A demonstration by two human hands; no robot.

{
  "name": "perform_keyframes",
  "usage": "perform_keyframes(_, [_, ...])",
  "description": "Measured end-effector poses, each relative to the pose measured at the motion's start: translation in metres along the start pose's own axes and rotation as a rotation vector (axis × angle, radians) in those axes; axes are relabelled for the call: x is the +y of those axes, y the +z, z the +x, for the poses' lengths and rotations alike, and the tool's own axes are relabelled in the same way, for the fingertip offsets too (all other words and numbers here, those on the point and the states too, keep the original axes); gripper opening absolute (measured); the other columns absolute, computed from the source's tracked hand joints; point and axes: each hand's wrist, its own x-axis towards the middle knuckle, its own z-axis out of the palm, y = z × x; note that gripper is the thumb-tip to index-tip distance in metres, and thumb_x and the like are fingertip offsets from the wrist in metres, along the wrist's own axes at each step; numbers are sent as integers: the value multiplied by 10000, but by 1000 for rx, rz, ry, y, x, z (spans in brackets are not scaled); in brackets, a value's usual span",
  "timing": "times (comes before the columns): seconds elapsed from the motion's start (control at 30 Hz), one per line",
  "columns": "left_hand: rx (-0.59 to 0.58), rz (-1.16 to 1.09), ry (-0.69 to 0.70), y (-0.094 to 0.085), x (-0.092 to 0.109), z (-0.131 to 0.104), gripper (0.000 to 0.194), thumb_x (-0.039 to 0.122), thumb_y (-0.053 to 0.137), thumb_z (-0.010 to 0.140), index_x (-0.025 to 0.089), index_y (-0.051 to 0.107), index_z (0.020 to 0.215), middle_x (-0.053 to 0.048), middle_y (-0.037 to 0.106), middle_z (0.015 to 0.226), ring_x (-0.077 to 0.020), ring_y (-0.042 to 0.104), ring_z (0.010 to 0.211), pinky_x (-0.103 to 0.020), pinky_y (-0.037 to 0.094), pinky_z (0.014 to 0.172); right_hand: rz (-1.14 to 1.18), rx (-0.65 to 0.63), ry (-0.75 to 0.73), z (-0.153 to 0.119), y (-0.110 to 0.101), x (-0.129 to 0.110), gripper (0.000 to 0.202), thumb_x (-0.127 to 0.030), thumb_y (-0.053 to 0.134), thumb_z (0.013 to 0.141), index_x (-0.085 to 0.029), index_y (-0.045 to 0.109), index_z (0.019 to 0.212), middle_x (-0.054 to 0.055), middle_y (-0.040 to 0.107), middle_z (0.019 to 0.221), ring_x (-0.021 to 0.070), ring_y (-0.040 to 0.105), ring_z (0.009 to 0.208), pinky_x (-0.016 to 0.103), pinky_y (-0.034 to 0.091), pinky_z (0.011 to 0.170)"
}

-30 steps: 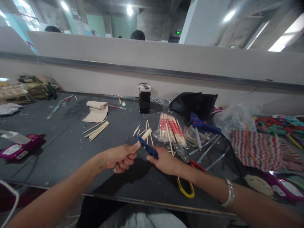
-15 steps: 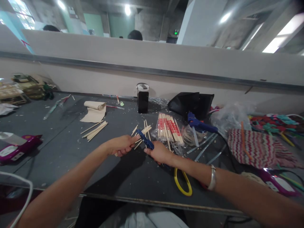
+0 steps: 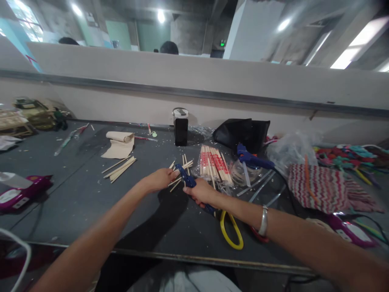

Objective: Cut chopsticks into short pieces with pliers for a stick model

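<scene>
My right hand grips a blue plier-like tool, its jaws pointing up and left. Close to the jaw end, my left hand is closed in a pinch; whatever is between its fingers is too small to make out. Thin wooden sticks lie loose on the dark table behind and under the tool. More wooden sticks form a small pile to the left. Behind my right hand lies a plastic pack of sticks with red printing.
A blue glue gun rests beside clear glue sticks on the right. Yellow-handled scissors lie near the front edge. A phone stands at the back, beside a cloth roll. Knitted fabric lies far right.
My left hand has risen slightly, and its fingers sit less curled beside the jaws. A pale stick end seen below that hand earlier no longer shows. The whole view has shifted slightly.
</scene>
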Motion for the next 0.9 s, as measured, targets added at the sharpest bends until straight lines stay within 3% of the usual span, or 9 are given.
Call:
perform_keyframes(0.33, [-17, 90, 32, -5, 9, -3, 415, 491, 288, 874, 176, 503, 708, 30, 416, 486, -99, 358, 415, -216, 312, 438, 79, -62, 46, 2, -3, -1, 254, -279, 583, 809, -190, 423, 633, -87, 398, 383, 67, 372, 269, 168, 318, 249])
perform_keyframes(0.47, [-14, 167, 64, -7, 10, 0, 418, 478, 299, 871, 169, 546, 733, -5, 512, 539, -124, 443, 491, -220, 353, 493, 113, -53, 41, 1, -3, 1, 253, -288, 585, 809, -189, 419, 647, -92, 406, 388, 55, 372, 271, 154, 328, 261])
perform_keyframes(0.6, [62, 273, 131, -1, 7, -2, 477, 479, 247, 891, 171, 584, 754, -92, 650, 744, -186, 581, 681, -249, 403, 605, 138, -67, 10, -4, -3, 4, 299, -340, 601, 790, -187, 423, 604, -84, 423, 388, 60, 395, 273, 166, 360, 273])
perform_keyframes(0.73, [169, 401, 73, 10, 1, -12, 488, 443, 198, 914, 179, 605, 870, -149, 682, 903, -245, 634, 823, -288, 418, 666, 133, -109, -13, -5, -1, 6, 328, -354, 589, 782, -187, 433, 548, -59, 448, 372, 88, 430, 278, 201, 387, 275])
perform_keyframes(0.9, [138, 292, 94, 8, 3, -17, 497, 470, 202, 915, 178, 590, 808, -117, 679, 826, -209, 624, 748, -258, 402, 621, 104, 7, -88, -5, 3, 9, 305, -339, 611, 751, -209, 404, 569, -89, 387, 352, 76, 373, 253, 182, 298, 257])
